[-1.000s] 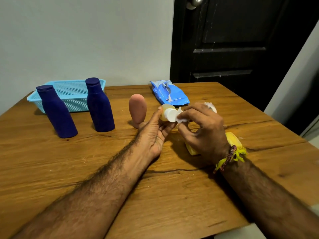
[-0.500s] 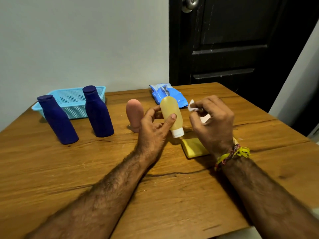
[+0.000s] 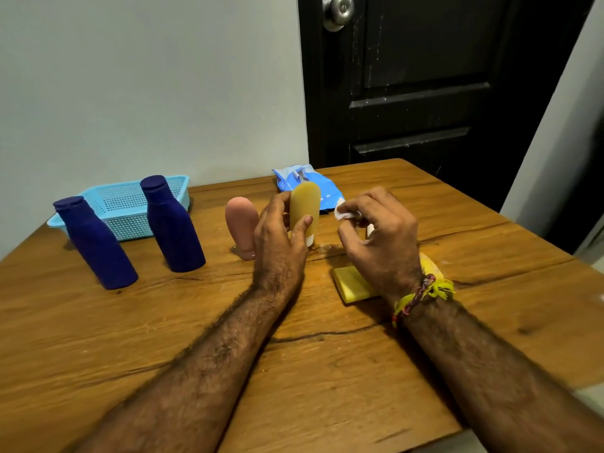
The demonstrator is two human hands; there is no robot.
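So the left grip (image 3: pixel 281 237) has the yellow bottle (image 3: pixel 304 207) wrapped up, thumb across the front and fingers behind. It's standing upside down with the white cap at the bottom, roughly mid-counter. Can't tell if the cap actually touches the counter (image 3: pixel 327 371). The right grip (image 3: pixel 379 237) sits at the bottle's 3 o'clock, just beside it, pinching a small white wipe (image 3: pixel 343 213) in curled fingertips. A pink bottle (image 3: pixel 240 223) stands at the yellow one's 9 o'clock, partly hidden by the left grip. A blue wipes pack (image 3: pixel 327 194) lies at its 12 o'clock. A yellow block (image 3: pixel 351 284) lies at 5 o'clock, partly under the right wrist. Way out at 9 o'clock, the nearer blue bottle (image 3: pixel 98 246) and the farther blue bottle (image 3: pixel 173 227) stand in front of a light blue basket (image 3: pixel 108 204).
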